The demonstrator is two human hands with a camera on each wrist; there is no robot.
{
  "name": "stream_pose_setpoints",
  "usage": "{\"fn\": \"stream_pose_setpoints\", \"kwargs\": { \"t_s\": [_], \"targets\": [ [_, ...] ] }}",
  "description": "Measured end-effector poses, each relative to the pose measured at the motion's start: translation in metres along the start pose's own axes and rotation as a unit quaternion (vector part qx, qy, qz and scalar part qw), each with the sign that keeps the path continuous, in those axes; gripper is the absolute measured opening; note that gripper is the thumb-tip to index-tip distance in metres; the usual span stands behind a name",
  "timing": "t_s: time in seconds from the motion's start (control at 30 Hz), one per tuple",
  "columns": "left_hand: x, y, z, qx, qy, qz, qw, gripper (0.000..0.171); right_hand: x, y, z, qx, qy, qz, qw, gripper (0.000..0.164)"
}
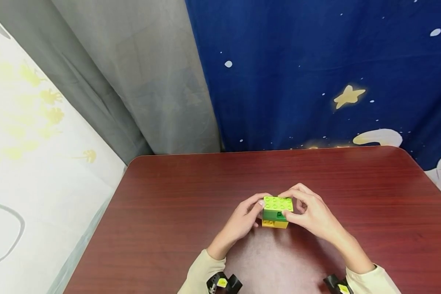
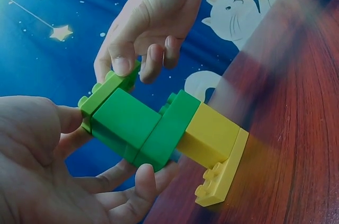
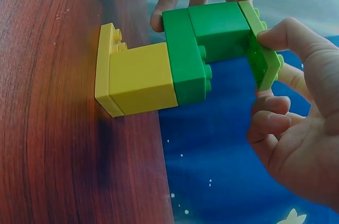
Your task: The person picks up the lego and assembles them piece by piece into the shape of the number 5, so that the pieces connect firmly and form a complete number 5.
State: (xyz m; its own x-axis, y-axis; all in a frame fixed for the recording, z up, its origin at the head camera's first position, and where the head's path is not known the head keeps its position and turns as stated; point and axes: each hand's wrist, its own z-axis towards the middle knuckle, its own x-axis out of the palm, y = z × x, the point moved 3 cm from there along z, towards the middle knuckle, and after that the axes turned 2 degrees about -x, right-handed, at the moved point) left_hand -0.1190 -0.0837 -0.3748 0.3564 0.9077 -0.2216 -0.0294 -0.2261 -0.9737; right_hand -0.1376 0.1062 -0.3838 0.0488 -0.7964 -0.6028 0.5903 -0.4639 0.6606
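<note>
A stack of toy building bricks stands upright on the table. At its base is a flat yellow brick [image 3: 104, 68] bearing a taller yellow brick [image 3: 142, 78]. Above come a lower green brick [image 3: 184, 57] and an upper green brick [image 2: 127, 121], staggered sideways. A flat lime-green brick [image 1: 278, 203] lies on top, its right end overhanging the upper green brick. My left hand [image 1: 240, 220] holds the stack's left side, thumb at the lime-green brick's edge and fingers round the green bricks. With thumb and forefinger, my right hand [image 1: 312, 210] pinches the overhanging end of the lime-green brick.
The brown wooden table [image 1: 176, 196] reaches back to a grey curtain [image 1: 161, 81] and a blue star-patterned curtain [image 1: 297, 73]. A white patterned cloth [image 1: 40, 163] hangs on the left. Black wrist devices [image 1: 222, 282] sit at both sleeves.
</note>
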Motion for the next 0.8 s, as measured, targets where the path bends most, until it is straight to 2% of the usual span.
{"fn": "stream_pose_setpoints", "kwargs": {
  "t_s": [0.57, 0.67, 0.8],
  "targets": [
    [0.002, -0.002, 0.001, 0.006, -0.022, 0.005, 0.9997, 0.028, 0.001, -0.001, -0.002, 0.011, -0.01, 0.022, 1.0, 0.04],
    [0.002, -0.001, 0.001, 0.003, -0.026, 0.003, 0.9996, 0.028, 0.001, 0.003, -0.001, 0.015, -0.013, 0.031, 0.999, 0.04],
    [0.003, -0.001, 0.001, 0.0, -0.033, 0.0, 0.9995, 0.028, -0.002, 0.02, 0.002, 0.015, -0.015, 0.045, 0.999, 0.037]
  ]
}}
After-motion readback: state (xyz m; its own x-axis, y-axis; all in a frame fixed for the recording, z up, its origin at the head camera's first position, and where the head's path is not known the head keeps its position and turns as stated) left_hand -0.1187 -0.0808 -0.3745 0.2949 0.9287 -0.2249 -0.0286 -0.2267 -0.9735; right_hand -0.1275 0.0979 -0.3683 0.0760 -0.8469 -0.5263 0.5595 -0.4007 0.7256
